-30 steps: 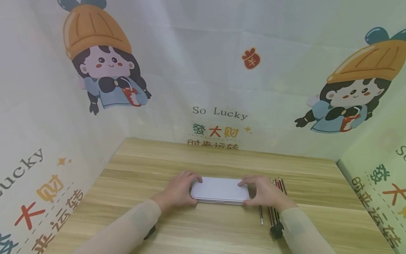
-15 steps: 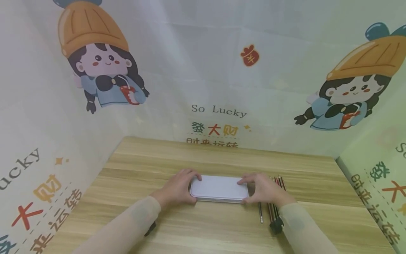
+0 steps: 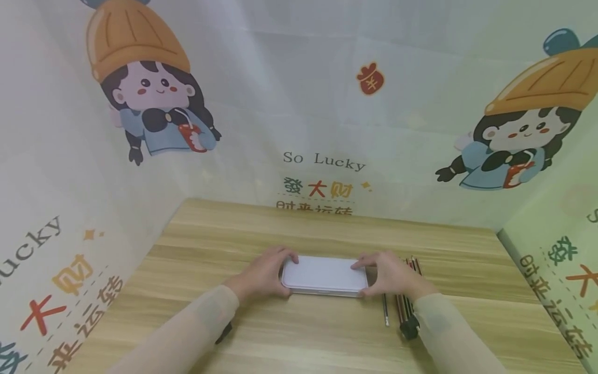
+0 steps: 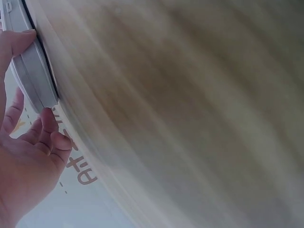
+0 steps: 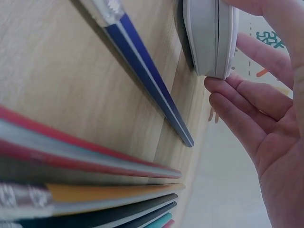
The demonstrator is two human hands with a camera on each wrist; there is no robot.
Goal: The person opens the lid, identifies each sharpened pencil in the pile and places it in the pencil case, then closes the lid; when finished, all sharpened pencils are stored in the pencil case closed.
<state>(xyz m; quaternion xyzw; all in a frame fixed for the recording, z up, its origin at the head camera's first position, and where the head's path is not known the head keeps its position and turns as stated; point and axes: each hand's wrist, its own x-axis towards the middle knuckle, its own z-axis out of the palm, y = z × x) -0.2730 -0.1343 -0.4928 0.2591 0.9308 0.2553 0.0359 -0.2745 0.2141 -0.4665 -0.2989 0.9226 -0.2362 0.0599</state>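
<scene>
A flat white pencil case (image 3: 324,274) with rounded corners lies lengthwise on the wooden table, between both hands. My left hand (image 3: 265,274) grips its left end, thumb at the front and fingers at the back corner. My right hand (image 3: 390,274) grips the opposite end in the same way. Seen from the left wrist, the thumb presses the side wall of the case (image 4: 34,71). In the right wrist view, a dark seam runs between the lid and base of the case (image 5: 202,38), with fingertips at its back corner.
A blue pencil (image 5: 147,76) lies just right of the case. Beyond it sits a row of several coloured pencils (image 3: 403,306), partly hidden under the right hand and wrist. A printed cloth (image 3: 261,104) surrounds the table (image 3: 299,337) at the back and sides.
</scene>
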